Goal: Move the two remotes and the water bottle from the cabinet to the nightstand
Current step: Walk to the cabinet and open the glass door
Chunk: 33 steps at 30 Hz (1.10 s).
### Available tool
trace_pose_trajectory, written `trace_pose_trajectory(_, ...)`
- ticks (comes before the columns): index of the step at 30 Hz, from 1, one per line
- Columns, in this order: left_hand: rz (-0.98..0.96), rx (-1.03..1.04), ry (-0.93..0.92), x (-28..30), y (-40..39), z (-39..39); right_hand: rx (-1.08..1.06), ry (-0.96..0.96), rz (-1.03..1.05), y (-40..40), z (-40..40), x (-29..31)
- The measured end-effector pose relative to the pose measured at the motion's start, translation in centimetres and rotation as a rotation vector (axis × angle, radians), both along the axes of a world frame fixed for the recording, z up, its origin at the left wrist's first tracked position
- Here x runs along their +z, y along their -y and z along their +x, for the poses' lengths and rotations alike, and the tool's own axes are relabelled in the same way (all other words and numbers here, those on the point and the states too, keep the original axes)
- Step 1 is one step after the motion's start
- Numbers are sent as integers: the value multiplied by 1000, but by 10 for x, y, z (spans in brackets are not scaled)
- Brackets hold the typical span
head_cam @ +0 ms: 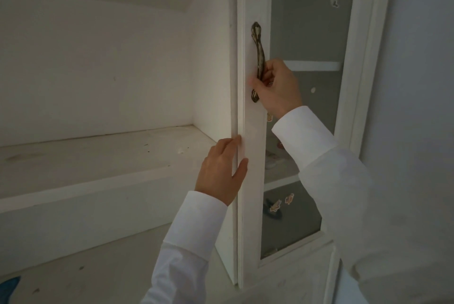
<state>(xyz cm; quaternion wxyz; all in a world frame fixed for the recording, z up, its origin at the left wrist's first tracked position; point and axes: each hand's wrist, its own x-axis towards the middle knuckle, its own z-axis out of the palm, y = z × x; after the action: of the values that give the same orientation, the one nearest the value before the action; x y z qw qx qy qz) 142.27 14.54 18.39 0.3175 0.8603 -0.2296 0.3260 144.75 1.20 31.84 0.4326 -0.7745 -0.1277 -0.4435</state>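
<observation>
A white cabinet door (pixel 253 205) with a frosted glass pane (pixel 309 21) fills the middle of the view. My right hand (pixel 276 87) grips its bronze handle (pixel 259 48) near the lower end. My left hand (pixel 222 168) rests on the door's left edge, fingers hidden behind it and thumb on the front. Behind the glass, a dark shape (pixel 272 209) lies on a lower shelf; I cannot tell what it is. No remote or water bottle is plainly visible.
Open white shelves (pixel 98 156) stand to the left, dusty and bare. Small stickers (pixel 289 198) sit on the glass. A plain wall (pixel 417 58) lies to the right. Something blue (pixel 8 284) shows at the bottom left corner.
</observation>
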Motion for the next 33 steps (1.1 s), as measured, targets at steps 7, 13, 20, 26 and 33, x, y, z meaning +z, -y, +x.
trace_pose_trajectory(7, 36, -46, 46, -3, 0, 0, -37, 84, 44, 15, -22, -1)
trace_pose_trajectory(13, -5, -296, 117, -1, 30, -27, 27, 141, 34, 56, -70, -4)
trace_pose_trajectory(20, -14, -382, 122, -7, 57, -47, 23, 89, 84, 69, -102, -7)
trace_pose_trajectory(26, -40, -533, 108, -9, 82, -63, -81, 118, 138, 85, -129, -16)
trace_pose_trajectory(33, -87, -721, 213, -7, 115, -73, -167, 146, 132, 109, -158, -22)
